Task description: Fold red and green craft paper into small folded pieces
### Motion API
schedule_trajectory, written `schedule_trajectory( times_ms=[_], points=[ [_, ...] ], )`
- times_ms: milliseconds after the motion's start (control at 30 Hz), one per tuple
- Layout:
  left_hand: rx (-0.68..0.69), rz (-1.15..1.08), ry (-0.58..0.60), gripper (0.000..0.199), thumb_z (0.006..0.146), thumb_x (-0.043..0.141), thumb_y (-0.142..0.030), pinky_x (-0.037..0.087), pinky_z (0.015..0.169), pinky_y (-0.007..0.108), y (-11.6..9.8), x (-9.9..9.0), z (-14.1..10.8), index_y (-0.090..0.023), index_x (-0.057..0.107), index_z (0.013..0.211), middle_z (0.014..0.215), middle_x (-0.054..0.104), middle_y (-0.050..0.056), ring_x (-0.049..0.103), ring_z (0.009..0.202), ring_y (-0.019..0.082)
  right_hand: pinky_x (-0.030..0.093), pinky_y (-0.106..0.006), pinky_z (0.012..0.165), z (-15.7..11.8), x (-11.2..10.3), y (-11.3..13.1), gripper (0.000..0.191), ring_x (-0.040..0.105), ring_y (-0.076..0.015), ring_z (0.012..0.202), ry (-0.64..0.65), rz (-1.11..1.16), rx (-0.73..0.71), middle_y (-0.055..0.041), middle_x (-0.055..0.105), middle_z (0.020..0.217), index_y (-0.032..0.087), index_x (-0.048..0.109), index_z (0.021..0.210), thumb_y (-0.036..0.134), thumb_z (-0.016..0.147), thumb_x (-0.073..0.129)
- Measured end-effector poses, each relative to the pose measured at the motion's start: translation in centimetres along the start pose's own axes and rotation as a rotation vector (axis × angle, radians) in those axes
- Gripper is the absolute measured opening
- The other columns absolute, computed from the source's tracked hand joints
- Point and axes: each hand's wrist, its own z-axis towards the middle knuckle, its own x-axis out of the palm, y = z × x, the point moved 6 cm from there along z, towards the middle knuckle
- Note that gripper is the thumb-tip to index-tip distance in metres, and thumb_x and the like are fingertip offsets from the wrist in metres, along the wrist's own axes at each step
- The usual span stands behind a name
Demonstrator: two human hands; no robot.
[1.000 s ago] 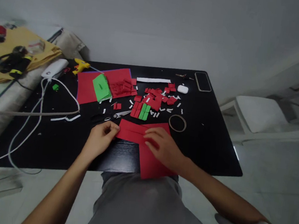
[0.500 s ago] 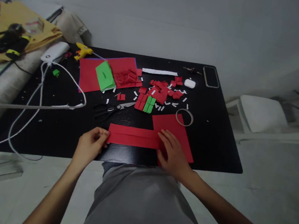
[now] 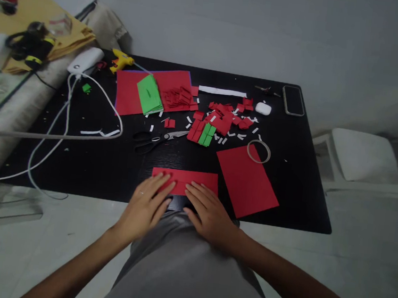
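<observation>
A folded strip of red paper [image 3: 182, 176] lies along the front edge of the black table. My left hand [image 3: 145, 205] rests on its left part, fingers stretched out flat. On the right part lies my right hand [image 3: 209, 214], its fingers also flat and spread. The hands cover the lower part of the strip. To the right is a larger red sheet [image 3: 247, 180], apart from the strip, with a ring of thin pale cord [image 3: 269, 152] over its upper corner. Beyond the strip lie black-handled scissors [image 3: 155, 139].
Red folded pieces [image 3: 221, 120], a green folded piece [image 3: 207, 134] and white paper scraps lie mid-table. Behind are green sheets [image 3: 150, 95] on red paper and a yellow glue gun [image 3: 121, 60]. A phone [image 3: 293, 100] sits back right; white cables [image 3: 68, 107] cross the left.
My left hand has let go of the strip's left end and now lies flat on it. The strip has come off the larger red sheet. My right hand has moved left along the strip.
</observation>
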Motion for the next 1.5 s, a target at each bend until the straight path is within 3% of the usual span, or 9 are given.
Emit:
schedule_trajectory(
  times_ms=[100,300,533,1100,1300,1500],
  points=[
    [0.066,-0.014,-0.015,0.045,0.101,0.061,-0.017,0.052,0.113,0.049,-1.5,1.0,-1.8,-0.019,0.059,0.146,0.143,0.069,0.014,0.064,0.135,0.031,0.055,-0.049,0.116,-1.4,0.4,0.2,0.042,0.062,-0.0289,0.139,-0.03,-0.015,-0.052,-0.0164,0.071,0.141,0.01,0.063,0.143,0.03,0.106,0.058],
    [0.115,-0.103,-0.133,0.041,0.095,0.072,-0.014,0.057,0.11,0.046,-2.5,0.7,-3.4,-0.02,0.068,0.135,0.126,0.079,0.01,0.072,0.124,0.027,0.059,-0.043,0.106,-3.7,0.8,0.5,0.029,0.069,-0.0243,0.127,-0.024,-0.038,-0.115,-0.011,0.077,0.13,0.015,0.073,0.129,0.016,0.106,0.056],
    [0.144,-0.181,-0.106,0.046,0.095,0.07,-0.01,0.059,0.107,0.047,-2.0,1.0,-3.1,-0.027,0.067,0.138,0.129,0.078,0.006,0.073,0.124,0.026,0.061,-0.042,0.104,-3.8,0.4,0.2,0.029,0.07,-0.0238,0.125,-0.061,-0.051,-0.09,-0.0078,0.079,0.128,0.021,0.075,0.127,0.017,0.107,0.055],
    [0.149,-0.071,-0.143,0.025,0.096,0.069,-0.012,0.061,0.101,0.043,-3.3,0.5,-1.6,-0.018,0.071,0.12,0.119,0.081,0.008,0.076,0.115,0.025,0.062,-0.042,0.102,-3.1,0.3,0.4,0.024,0.072,-0.0248,0.12,-0.111,-0.05,-0.059,-0.0083,0.08,0.123,0.016,0.077,0.118,0.012,0.102,0.06],
    [0.143,-0.014,-0.126,0.025,0.098,0.068,-0.015,0.056,0.106,0.043,-3.5,1.2,-2.0,-0.014,0.069,0.123,0.12,0.08,0.011,0.074,0.117,0.026,0.061,-0.041,0.102,-2.9,0.0,0.9,0.021,0.071,-0.0255,0.119,-0.15,-0.096,-0.09,-0.0108,0.081,0.121,0.011,0.076,0.116,0.014,0.103,0.061],
    [0.146,0.142,-0.092,0.033,0.103,0.061,-0.024,0.053,0.105,0.044,-4.2,2.3,-2.4,-0.013,0.065,0.134,0.121,0.079,0.011,0.072,0.117,0.028,0.059,-0.041,0.105,-3.3,0.1,0.7,0.025,0.07,-0.0251,0.124,-0.101,-0.15,-0.113,-0.0127,0.075,0.135,0.011,0.075,0.119,0.013,0.104,0.056]
  ],
)
